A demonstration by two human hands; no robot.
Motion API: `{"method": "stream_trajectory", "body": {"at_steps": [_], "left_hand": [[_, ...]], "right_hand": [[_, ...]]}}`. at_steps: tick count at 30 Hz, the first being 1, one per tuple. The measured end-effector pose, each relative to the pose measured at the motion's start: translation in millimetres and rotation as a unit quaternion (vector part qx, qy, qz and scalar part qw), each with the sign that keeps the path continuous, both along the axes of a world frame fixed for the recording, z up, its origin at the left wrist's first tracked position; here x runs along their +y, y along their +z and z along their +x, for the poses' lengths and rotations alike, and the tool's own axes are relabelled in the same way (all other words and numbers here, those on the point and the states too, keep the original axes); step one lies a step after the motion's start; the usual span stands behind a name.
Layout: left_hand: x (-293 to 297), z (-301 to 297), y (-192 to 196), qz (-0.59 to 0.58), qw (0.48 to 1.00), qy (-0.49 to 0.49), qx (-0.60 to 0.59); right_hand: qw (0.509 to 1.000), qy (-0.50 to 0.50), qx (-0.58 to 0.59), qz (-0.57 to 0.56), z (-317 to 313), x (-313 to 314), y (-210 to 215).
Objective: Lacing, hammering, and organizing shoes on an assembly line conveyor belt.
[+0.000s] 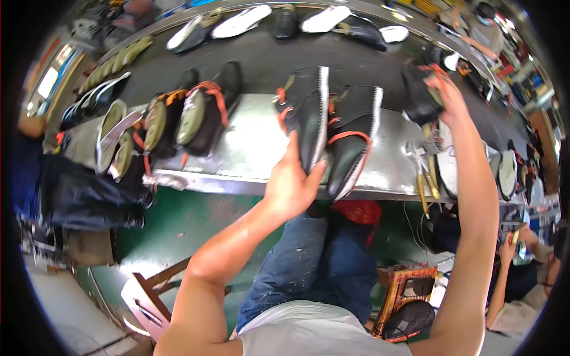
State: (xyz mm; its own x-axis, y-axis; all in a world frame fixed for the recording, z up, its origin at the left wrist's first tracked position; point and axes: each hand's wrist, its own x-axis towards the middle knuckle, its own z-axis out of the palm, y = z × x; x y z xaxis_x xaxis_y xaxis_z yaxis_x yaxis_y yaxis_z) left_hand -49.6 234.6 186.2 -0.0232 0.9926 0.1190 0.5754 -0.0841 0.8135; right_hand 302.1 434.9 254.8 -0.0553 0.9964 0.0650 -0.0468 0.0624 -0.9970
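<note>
My left hand [293, 181] is closed around the near end of a black shoe [310, 113], which lies on its side with the white-edged sole facing right. Beside it on the metal bench edge lies another black shoe [351, 157] with an orange lace across it. Out to the right, my right hand [448, 98] grips a dark shoe [420, 92] with orange at its top; it is slightly blurred. Below that shoe, pliers [423, 178] with yellow handles rest at the bench's edge.
Several shoes with orange laces [208, 113] stand at the left on the metal strip [255, 136]. White soles [242, 22] and black shoes line the far side of the dark belt [261, 53]. Other people work at the right. A wooden chair [160, 291] stands lower left.
</note>
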Motion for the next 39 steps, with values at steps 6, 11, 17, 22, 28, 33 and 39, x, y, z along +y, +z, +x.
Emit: {"method": "stream_trajectory", "body": {"at_steps": [6, 11, 17, 22, 28, 33, 39], "left_hand": [[19.5, -53.0, 22.6, -0.009, 0.985, -0.111, 0.131], [128.8, -59.2, 59.5, -0.033, 0.998, -0.022, 0.038], [301.0, -15.8, 40.0, -0.027, 0.988, -0.114, 0.096], [426.3, 37.1, 33.4, -0.193, 0.974, -0.072, 0.090], [497.6, 74.4, -5.0, -0.047, 0.945, 0.054, 0.320], [524.6, 55.8, -1.7, -0.004, 0.924, 0.078, 0.375], [522.7, 60.5, -34.0, 0.081, 0.952, -0.034, 0.293]], "right_hand": [[0.871, -0.253, -0.421, -0.017, 1.1, 148.8, -65.8], [0.589, -0.191, -0.786, 0.016, -43.6, 141.3, -2.1], [0.750, -0.148, -0.645, -0.016, -56.4, 259.1, -62.3], [0.900, 0.032, -0.426, -0.088, -68.4, 264.7, -35.6], [0.821, -0.195, -0.536, -0.012, -34.3, 333.3, -68.7], [0.834, -0.367, -0.398, -0.102, -36.7, 365.1, -75.8], [0.803, -0.330, -0.471, -0.158, 21.2, 398.4, -112.4]]}}
